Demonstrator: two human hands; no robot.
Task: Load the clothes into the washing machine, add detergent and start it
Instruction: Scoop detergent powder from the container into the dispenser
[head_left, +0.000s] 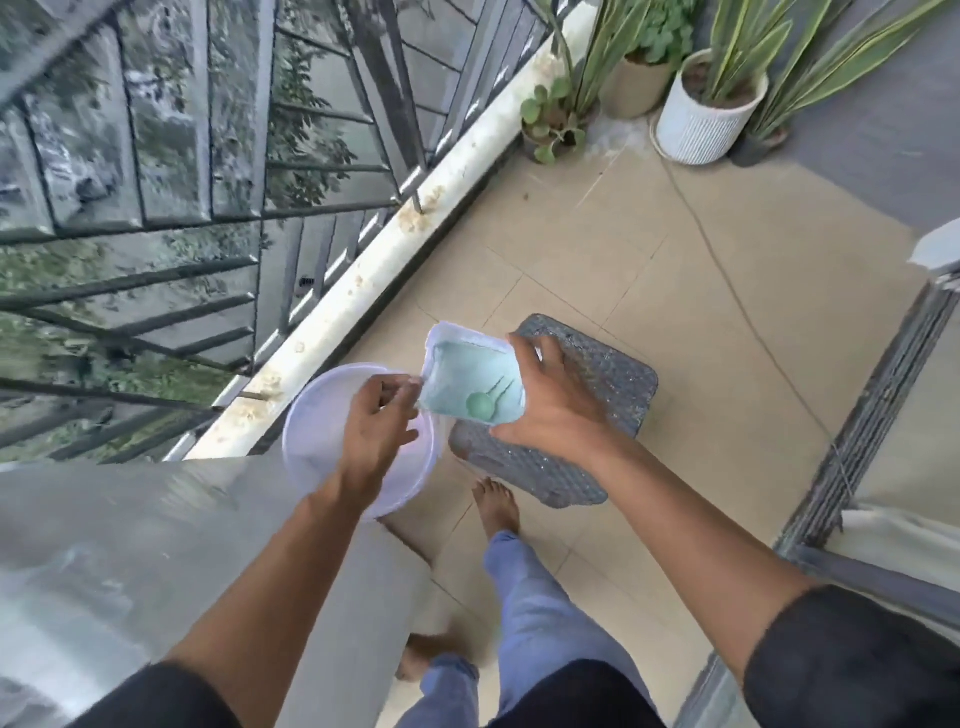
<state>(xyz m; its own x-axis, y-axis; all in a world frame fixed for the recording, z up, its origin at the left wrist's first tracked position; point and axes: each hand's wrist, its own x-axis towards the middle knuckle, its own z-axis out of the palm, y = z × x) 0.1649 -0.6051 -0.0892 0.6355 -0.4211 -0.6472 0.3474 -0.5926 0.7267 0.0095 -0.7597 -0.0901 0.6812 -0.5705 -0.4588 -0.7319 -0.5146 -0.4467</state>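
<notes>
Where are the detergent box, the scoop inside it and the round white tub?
detergent box (470, 382): head view, on the blue powder surface inside.
scoop (479, 404): head view, on its round green bowl.
round white tub (317, 415): head view, on its left inner wall.

an open, clear rectangular tub (470, 379) of pale green detergent powder (462, 371), tilted, with a green scoop (480, 402) lying inside.

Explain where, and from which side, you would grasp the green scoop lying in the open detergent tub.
Grip the thin handle of the green scoop, coming from above through the open top of the detergent tub. The round bowl lies in the powder while the handle slants up clear of it. The right hand holds the tub, so the left hand seems better placed.
</notes>
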